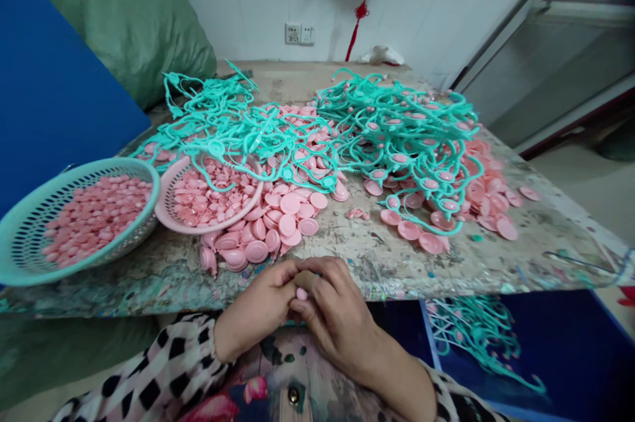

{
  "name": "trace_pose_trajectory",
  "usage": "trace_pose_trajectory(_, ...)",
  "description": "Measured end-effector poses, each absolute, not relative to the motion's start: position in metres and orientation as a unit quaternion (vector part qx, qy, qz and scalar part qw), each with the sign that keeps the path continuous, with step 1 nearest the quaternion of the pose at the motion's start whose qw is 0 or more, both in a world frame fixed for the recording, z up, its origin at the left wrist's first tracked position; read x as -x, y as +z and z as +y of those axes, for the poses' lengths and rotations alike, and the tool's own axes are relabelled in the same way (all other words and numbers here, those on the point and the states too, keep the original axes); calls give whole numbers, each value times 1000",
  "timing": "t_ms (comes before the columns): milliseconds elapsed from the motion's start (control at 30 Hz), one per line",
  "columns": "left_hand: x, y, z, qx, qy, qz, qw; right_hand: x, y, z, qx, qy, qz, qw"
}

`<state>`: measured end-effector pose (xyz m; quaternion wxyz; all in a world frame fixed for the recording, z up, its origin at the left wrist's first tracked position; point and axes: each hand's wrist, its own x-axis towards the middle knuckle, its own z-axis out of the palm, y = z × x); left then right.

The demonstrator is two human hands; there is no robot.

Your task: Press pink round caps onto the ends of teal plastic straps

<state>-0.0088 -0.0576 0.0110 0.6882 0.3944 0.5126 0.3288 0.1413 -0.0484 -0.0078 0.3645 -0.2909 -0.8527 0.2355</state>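
Note:
My left hand (260, 308) and my right hand (335, 309) meet at the table's front edge, above my lap. Between the right thumb and fingers a small rounded pink plastic piece (301, 293) is pinched. The left fingers are curled against the right ones; what they hold is hidden. A sliver of teal shows just under the hands. Beyond them lies a heap of pink plastic discs (288, 225). Teal tubes (253, 137) tangle behind it. Further right is a pile of teal tubes fitted with pink parts (397, 121), like toy stethoscopes.
A teal basket (20, 237) and a pink basket (171, 213) hold small pink pieces at the left. More pink discs (491, 200) lie right. Below the table's right front, a blue bin (560, 336) contains teal tubes. A green sack (129, 12) stands at back left.

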Motion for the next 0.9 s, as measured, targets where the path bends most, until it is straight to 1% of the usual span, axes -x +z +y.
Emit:
trace_pose_trajectory(533,6,8,-54,-301,333,493,745,-140,-14,-45,306,255,-843,362)
trace_pose_trajectory(900,5,3,-52,-320,320,510,731,-140,-18,-41,313,281,-831,365)
